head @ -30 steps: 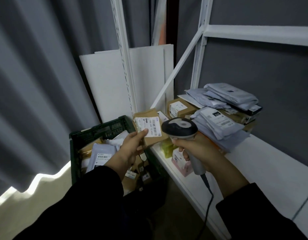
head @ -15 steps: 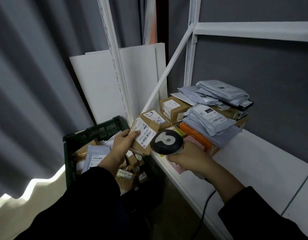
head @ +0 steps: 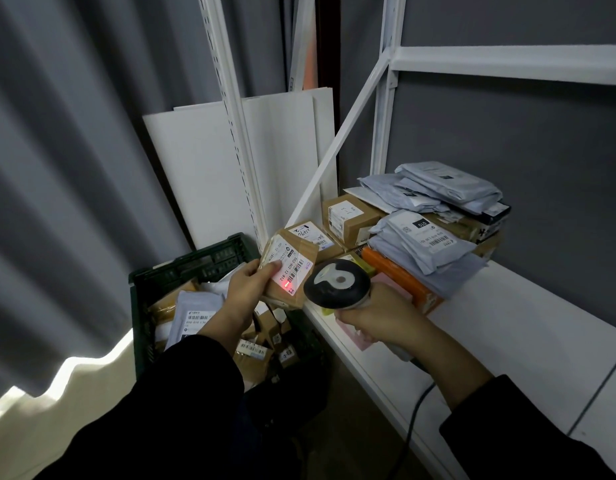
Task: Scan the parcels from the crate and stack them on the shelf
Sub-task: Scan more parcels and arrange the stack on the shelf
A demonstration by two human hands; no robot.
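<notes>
We are scanning a small cardboard parcel (head: 282, 297) held above the green crate (head: 192, 266), just beside the front edge of the white shelf (head: 528, 327). To do this step well, we are turning the shipping label (head: 292, 266) to face the handheld barcode scanner (head: 337, 284) and aiming the red beam spot (head: 286, 286) onto the label. The spot is sitting near the label's lower end, so in our judgement it should be running across the bars before the read is trusted, and the thumb (head: 270, 270) should be staying clear of the printed code. The left hand (head: 246, 292) is gripping the parcel by its edge, with the thumb pressing on the label face and the fingers curling behind, out of sight. The right hand (head: 379, 315) is wrapping fully around the scanner handle, with the scanner head close beside the parcel; we cannot tell whether the two are touching. Grey mailer bags (head: 434, 244) and cartons are lying stacked at the shelf's far end, where this parcel is due to go.
</notes>
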